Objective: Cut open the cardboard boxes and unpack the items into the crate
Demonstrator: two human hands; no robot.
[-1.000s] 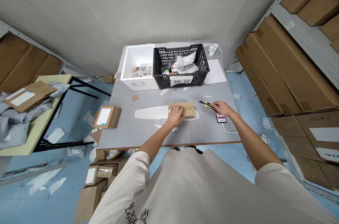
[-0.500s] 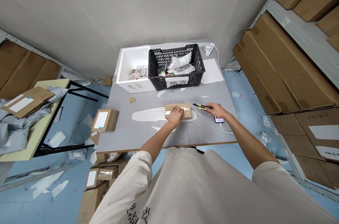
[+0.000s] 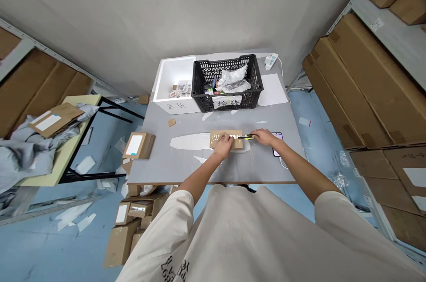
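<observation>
A small taped cardboard box (image 3: 215,134) lies on the grey table (image 3: 153,153). My left hand (image 3: 224,144) rests on top of it, fingers bent and pressing against the box, partly hiding its tape. My right hand (image 3: 263,136) is closed around a black and yellow utility knife (image 3: 248,137) just to the right. The knife's tip points left and reaches the right part of the box; whether the blade is in the tape I cannot tell. Beside my right wrist lies a phone (image 3: 277,139) with a lit screen and a white cable.
A white foam box (image 3: 179,106) and a black plastic crate (image 3: 206,104) with bagged goods stand at the table's back. A power strip (image 3: 271,61) sits back right. A labelled carton (image 3: 139,145) stands at the left edge. Shelves with big cartons (image 3: 376,77) rise on the right.
My right hand has moved left with the utility knife, bringing its tip to the box. My left hand stays on the box. The whole view has shifted slightly.
</observation>
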